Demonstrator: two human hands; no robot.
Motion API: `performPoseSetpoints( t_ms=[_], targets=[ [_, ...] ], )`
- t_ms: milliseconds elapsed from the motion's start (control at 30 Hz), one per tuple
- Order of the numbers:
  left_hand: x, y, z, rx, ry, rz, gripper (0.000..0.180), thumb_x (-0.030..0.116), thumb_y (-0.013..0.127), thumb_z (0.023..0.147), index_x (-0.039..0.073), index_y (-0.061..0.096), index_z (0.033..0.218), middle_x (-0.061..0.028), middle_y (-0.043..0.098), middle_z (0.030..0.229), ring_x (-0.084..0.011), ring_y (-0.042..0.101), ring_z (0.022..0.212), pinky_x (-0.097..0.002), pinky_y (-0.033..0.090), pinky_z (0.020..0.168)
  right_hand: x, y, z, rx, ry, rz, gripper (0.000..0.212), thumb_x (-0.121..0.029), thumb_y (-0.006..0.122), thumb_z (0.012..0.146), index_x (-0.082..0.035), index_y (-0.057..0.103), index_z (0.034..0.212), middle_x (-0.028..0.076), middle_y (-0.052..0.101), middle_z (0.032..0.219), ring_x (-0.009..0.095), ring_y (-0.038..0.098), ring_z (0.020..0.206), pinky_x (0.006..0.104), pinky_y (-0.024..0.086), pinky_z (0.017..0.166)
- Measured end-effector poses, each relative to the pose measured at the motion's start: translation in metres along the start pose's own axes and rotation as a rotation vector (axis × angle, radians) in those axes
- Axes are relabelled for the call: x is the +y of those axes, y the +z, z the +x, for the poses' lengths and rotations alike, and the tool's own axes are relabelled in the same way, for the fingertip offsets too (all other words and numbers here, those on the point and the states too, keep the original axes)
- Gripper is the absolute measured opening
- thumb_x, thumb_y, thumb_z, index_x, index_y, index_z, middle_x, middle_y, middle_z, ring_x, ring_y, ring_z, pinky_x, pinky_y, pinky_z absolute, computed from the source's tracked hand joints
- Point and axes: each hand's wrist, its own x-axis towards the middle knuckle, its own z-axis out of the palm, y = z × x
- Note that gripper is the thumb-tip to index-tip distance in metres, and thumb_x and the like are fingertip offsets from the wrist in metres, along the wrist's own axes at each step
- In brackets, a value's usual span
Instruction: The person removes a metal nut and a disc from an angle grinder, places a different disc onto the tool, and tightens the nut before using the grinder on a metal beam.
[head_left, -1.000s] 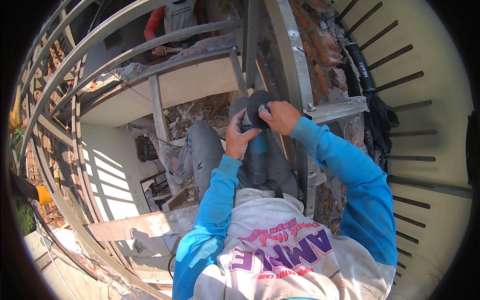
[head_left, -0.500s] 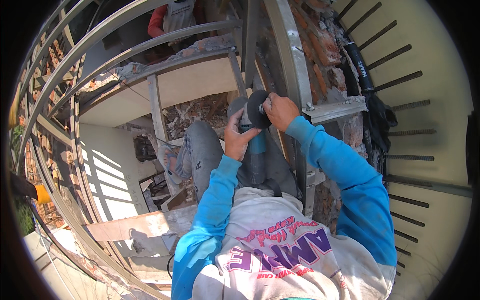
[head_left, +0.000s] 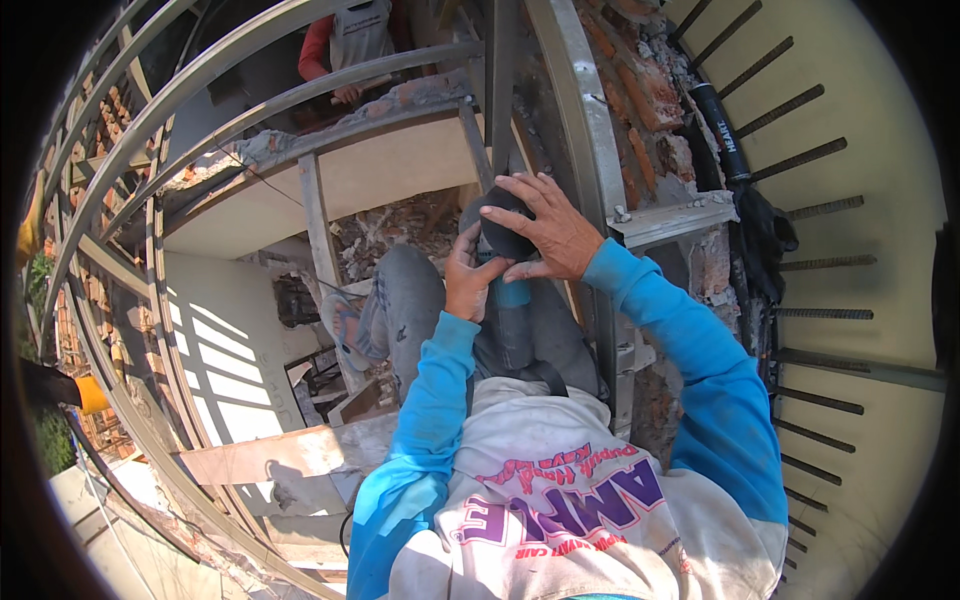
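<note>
An angle grinder [head_left: 516, 335] with a teal-and-dark body stands between my thighs, its head pointing away from me. At that head sits a round dark disc [head_left: 497, 240]. My left hand [head_left: 468, 278] is closed around the grinder's head, just beside the disc. Over the disc's right side, my right hand [head_left: 560, 232] is spread with fingers apart, fingertips and thumb at or near the rim. The right hand covers part of the disc, including its centre. Whether those fingertips press on the rim is hard to see.
Curved metal bars [head_left: 270, 105] arch across the left. A metal post [head_left: 590, 120] and broken brick wall [head_left: 640, 90] rise at right, beside protruding rebar [head_left: 815, 265]. A dark cylinder [head_left: 720, 130] lies by the wall. A co-worker in red sleeves [head_left: 318, 45] is beyond the opening.
My right hand has gone from pinching at the disc's centre to spreading its fingers across the disc. My left hand stays on the grinder. The co-worker's hand has shifted slightly.
</note>
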Motion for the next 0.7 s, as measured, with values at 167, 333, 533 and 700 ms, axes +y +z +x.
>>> performPoseSetpoints(
  t_ms=[167,333,533,700],
  targets=[
    [0.001,0.0,-0.002,0.037,0.035,0.022,0.07,-0.009,0.069,0.076,-0.01,0.035,0.137,-0.0189,0.048,0.131,-0.0238,0.054,0.116,-0.0299,0.054,0.089,-0.007,0.019,0.017,-0.002,0.028,0.031,0.089,-0.073,0.066,0.067,-0.028,0.045,0.141,0.016,0.028,0.148,0.043,0.025,0.137,0.0597,0.022,0.112],
    [0.0,-0.005,-0.006,-0.031,0.08,0.001,0.072,-0.005,0.072,0.076,-0.009,0.036,0.139,-0.0182,0.047,0.134,-0.0242,0.052,0.121,-0.033,0.048,0.099,-0.003,0.024,0.015,0.082,0.008,0.107,0.078,-0.064,0.07,0.072,-0.026,0.049,0.137,0.016,0.036,0.142,0.041,0.029,0.133,0.0568,0.026,0.109],
    [-0.004,0.0,-0.01,0.034,0.142,0.238,0.072,0.001,0.077,0.075,-0.005,0.041,0.138,-0.0154,0.051,0.132,-0.0234,0.051,0.122,-0.0356,0.042,0.104,-0.043,0.042,0.02,0.365,0.515,0.142,0.052,-0.034,0.067,0.081,-0.022,0.052,0.13,0.017,0.04,0.134,0.041,0.034,0.127,0.0548,0.028,0.103],
    [-0.008,-0.001,-0.008,0.006,0.145,0.268,0.073,0.001,0.077,0.074,-0.006,0.041,0.138,-0.0143,0.051,0.132,-0.0224,0.05,0.123,-0.0347,0.041,0.104,-0.047,0.053,0.022,0.411,0.697,0.221,0.057,-0.036,0.07,0.078,-0.02,0.052,0.13,0.018,0.038,0.133,0.041,0.032,0.128,0.0556,0.027,0.104]
  ],
)
